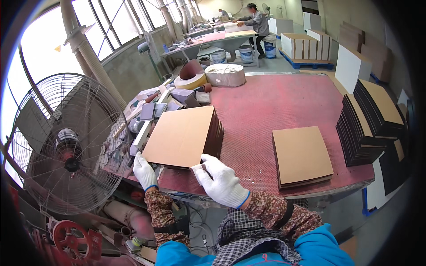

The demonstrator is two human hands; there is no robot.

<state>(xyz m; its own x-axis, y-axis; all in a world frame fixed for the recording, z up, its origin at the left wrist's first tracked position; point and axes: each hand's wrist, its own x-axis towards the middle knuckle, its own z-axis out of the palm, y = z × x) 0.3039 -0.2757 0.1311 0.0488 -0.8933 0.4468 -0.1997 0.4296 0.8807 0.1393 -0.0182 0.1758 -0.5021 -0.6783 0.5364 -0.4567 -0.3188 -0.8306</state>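
A head-worn fisheye looks down closely over both hands (218, 179).

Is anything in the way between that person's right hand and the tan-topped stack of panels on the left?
Nothing visible. The right hand is at the near right corner of the panel stack, holding a small block; the left hand is at the near left corner.

Workshop interior, mfg. type, as shown by lg. caged fan (72, 164), ribbed duct (104, 80) nr. windows (106, 22), red tabletop (266, 102) w/ stacked panels (177, 135), blue pallet (306, 65) w/ white-faced boards (301, 48), plastic buckets (270, 48) & co-worker (258, 22) at rear tabletop (208, 39) (bkgd.).
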